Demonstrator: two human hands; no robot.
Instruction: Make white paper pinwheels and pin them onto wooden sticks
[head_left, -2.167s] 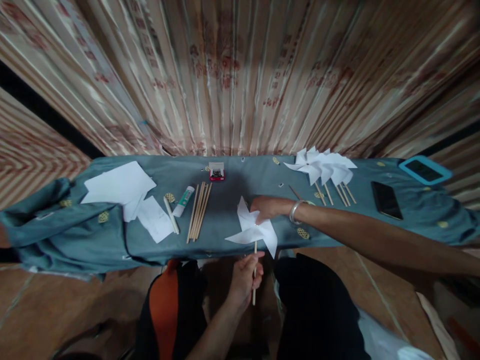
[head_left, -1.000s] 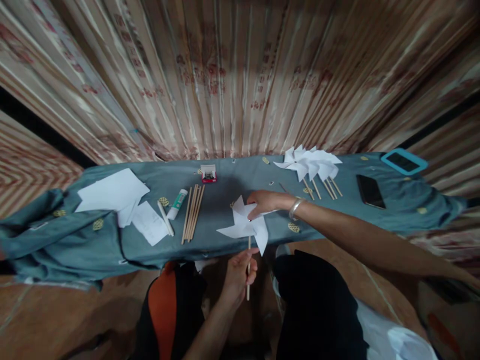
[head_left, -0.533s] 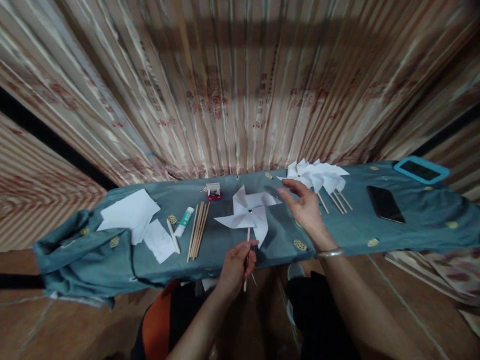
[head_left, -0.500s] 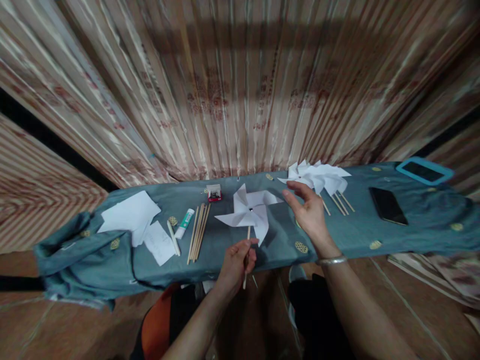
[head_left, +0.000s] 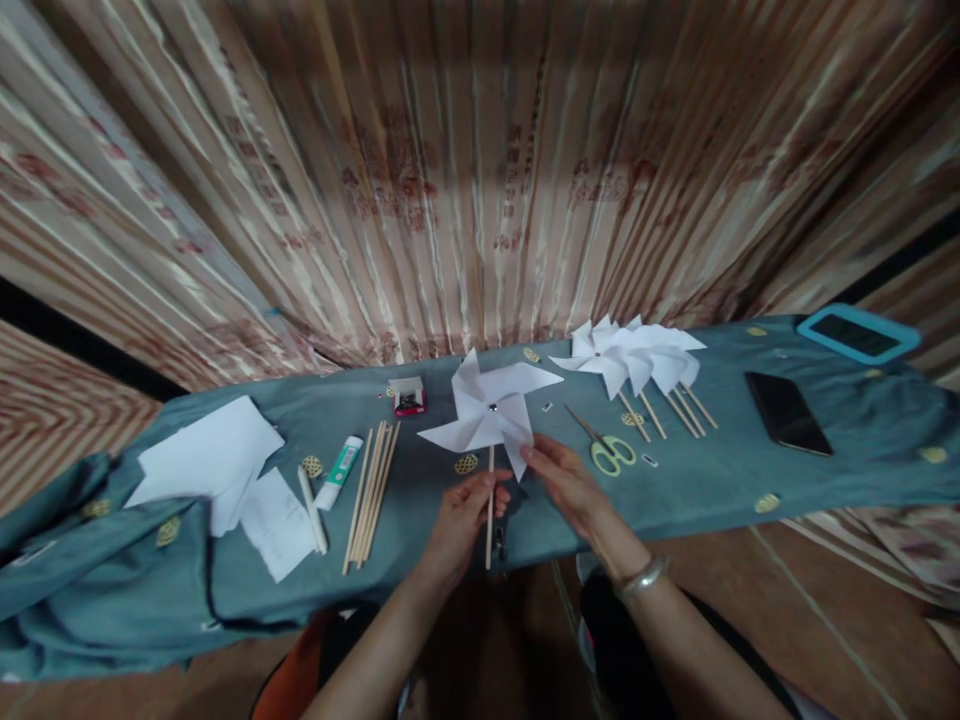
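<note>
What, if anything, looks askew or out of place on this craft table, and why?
The blue cloth is rumpled and bunched at its left end, sagging over the edge, with paper sheets overlapping untidily on it. The pinwheel in the left hand looks undamaged.

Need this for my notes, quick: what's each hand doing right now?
Left hand: closed on the pinwheel stick.
Right hand: open, holding nothing, fingertips at the lower blade of the pinwheel.

This looks like a craft corner in a home. A cloth-draped table [head_left: 705, 480] stands against striped curtains [head_left: 480, 180]. Paper sheets [head_left: 206, 455], wooden sticks [head_left: 369, 490], a glue tube [head_left: 337, 472] and scissors [head_left: 609, 452] lie on it, with finished pinwheels [head_left: 637, 352] at its far edge.
</note>
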